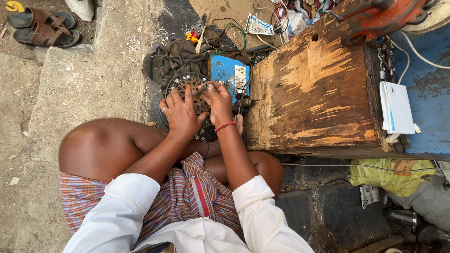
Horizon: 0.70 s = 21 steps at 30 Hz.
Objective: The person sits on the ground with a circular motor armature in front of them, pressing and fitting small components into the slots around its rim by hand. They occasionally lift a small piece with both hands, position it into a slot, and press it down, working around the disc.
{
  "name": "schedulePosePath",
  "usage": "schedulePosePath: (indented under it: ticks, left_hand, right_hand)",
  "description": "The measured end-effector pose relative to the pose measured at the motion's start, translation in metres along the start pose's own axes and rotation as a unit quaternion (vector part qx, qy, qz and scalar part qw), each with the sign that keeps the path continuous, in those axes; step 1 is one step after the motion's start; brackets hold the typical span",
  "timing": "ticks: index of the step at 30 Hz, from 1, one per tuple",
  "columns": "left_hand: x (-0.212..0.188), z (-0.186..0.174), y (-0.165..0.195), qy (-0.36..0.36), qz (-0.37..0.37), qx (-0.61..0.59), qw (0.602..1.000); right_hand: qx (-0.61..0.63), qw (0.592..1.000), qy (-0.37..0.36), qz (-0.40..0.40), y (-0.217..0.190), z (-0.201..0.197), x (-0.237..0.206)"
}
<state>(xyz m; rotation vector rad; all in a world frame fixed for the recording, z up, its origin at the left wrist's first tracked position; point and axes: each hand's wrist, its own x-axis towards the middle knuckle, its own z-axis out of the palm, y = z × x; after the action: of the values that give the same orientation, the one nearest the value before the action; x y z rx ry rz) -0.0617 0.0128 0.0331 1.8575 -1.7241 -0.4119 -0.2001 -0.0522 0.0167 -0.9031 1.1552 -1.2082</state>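
A round, dark metal motor core (187, 89) ringed with slotted teeth lies flat on the floor before the crossed legs, beside a blue box, partly covered by both hands
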Motion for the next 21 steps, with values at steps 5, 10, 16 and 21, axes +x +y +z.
schedulePosePath:
  ticks: [5,10,16,21]
  left_hand:
    - [0.005,-0.015,0.001,-0.111,-0.064,-0.008,0.992]
    - [0.017,-0.020,-0.019,-0.125,0.033,0.002,0.992]
    - [0.032,-0.006,-0.031,-0.157,0.060,-0.021,0.986]
    - [0.030,-0.007,-0.032,-0.124,0.066,-0.026,0.990]
  right_hand:
    - [0.042,0.998,-0.041,0.020,-0.011,-0.010,0.007]
    - [-0.223,0.969,0.083,-0.072,-0.004,-0.020,-0.005]
    - [-0.556,0.780,0.025,-0.287,0.000,-0.012,-0.026]
    - [-0.620,0.721,-0.007,-0.310,-0.012,-0.002,-0.029]
